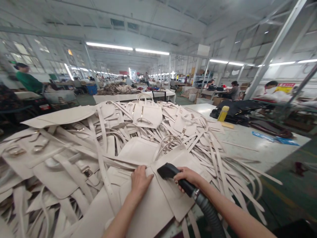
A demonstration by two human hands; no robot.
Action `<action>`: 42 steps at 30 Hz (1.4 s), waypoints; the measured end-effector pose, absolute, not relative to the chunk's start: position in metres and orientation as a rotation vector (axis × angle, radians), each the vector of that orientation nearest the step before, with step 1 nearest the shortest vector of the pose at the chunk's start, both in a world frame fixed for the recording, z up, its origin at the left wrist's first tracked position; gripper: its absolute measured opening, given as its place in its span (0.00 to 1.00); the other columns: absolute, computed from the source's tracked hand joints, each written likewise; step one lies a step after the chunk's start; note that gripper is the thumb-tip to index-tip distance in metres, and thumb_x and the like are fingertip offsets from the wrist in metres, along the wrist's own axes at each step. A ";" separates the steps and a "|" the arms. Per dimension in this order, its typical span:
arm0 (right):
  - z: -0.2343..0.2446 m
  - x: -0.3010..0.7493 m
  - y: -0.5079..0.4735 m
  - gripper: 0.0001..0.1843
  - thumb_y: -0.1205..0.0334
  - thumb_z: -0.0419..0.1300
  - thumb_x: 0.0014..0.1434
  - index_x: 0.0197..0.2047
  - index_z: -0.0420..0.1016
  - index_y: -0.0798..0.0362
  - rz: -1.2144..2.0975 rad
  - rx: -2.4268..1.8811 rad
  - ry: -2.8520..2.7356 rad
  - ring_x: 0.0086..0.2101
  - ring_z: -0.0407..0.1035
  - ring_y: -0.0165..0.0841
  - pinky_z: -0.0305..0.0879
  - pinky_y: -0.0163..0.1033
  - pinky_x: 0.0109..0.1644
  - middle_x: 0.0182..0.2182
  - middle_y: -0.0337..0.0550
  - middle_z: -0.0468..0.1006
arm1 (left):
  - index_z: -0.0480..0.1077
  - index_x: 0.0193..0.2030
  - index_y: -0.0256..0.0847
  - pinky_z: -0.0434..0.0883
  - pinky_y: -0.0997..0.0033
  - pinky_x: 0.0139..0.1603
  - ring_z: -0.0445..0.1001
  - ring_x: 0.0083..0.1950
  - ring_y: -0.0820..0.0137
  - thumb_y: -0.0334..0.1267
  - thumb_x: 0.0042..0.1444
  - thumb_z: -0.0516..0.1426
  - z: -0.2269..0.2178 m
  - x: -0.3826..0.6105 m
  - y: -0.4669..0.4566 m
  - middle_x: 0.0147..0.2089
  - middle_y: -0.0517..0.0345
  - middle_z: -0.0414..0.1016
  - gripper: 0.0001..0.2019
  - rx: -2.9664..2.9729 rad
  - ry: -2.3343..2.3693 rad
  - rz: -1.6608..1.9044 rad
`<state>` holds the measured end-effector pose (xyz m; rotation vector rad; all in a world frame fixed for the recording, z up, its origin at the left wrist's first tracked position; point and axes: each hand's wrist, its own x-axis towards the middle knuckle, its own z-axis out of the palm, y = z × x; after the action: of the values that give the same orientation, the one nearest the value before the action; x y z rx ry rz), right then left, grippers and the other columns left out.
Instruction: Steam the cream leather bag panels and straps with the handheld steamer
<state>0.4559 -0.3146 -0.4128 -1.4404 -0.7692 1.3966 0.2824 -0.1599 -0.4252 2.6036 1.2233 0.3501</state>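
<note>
Lower centre, right hand (189,177) wrapping tight around black nozzle (170,172), left hand (140,181) pressing flat, fingers open, on cream panel (148,211) just beside it

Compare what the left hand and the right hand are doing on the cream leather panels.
The left hand lies flat, palm down, on a cream leather panel; the right hand is curled around a black nozzle on a ribbed hose. The left holds nothing; the right grips a tool. Both are bare, over the same pile.

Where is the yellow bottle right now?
In the head view the yellow bottle stands upright on the white table, right of the cream bag pile, beside dark bags.
</note>
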 end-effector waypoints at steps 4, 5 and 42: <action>-0.407 0.461 -0.277 0.08 0.64 0.54 0.61 0.44 0.65 0.58 1.392 -1.445 -0.838 0.18 0.66 0.25 0.65 0.29 0.18 0.21 0.32 0.68 | 0.66 0.42 0.38 0.61 0.69 0.44 0.67 0.47 0.62 0.41 0.46 0.57 -0.426 0.285 -0.156 0.43 0.53 0.70 0.16 2.501 1.223 0.384; -0.405 0.460 -0.272 0.09 0.65 0.54 0.61 0.45 0.64 0.57 1.371 -1.440 -0.852 0.18 0.65 0.25 0.65 0.29 0.18 0.21 0.32 0.67 | 0.66 0.42 0.39 0.61 0.70 0.43 0.68 0.47 0.63 0.41 0.46 0.57 -0.425 0.284 -0.156 0.43 0.54 0.71 0.16 2.474 1.217 0.387; -0.386 0.375 -0.445 0.32 0.79 0.57 0.35 0.47 0.70 0.54 1.404 -1.427 -0.837 0.14 0.56 0.20 0.50 0.22 0.14 0.19 0.29 0.66 | 0.71 0.40 0.48 0.59 0.74 0.26 0.71 0.32 0.65 0.52 0.50 0.51 -0.411 0.223 -0.154 0.26 0.60 0.73 0.16 2.307 1.606 0.598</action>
<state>0.3754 -0.4445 -0.3861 -1.4274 -0.8374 1.4037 0.2228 -0.1541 -0.4105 2.3066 1.6056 0.5977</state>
